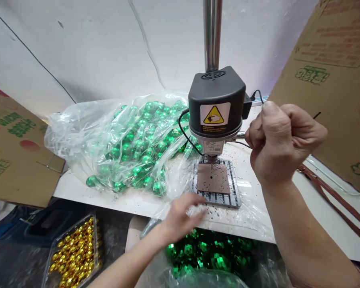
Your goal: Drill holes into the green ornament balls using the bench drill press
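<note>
A small bench drill press point(217, 92) with a black motor housing and a warning label stands on the white table. My right hand point(283, 140) is closed in a fist beside the housing, around the drill press handle, whose metal rod runs in toward it; the grip itself is hidden. Under the chuck, a brown block point(214, 180) with a hole lies on the slotted metal base point(232, 200), strewn with dark shavings. My left hand point(186, 214), slightly blurred, hovers at the base's front edge with thumb and fingers apart and nothing visible in it. Below it, shiny green mirrored balls point(219, 260) fill a plastic bag.
A clear plastic bag of green balls point(150, 136) spreads over the table left of the press. Cardboard boxes stand on the left point(18, 148) and right point(327, 76). A clear bin of gold balls point(75, 248) sits low at left. A brown strap point(336, 196) lies at right.
</note>
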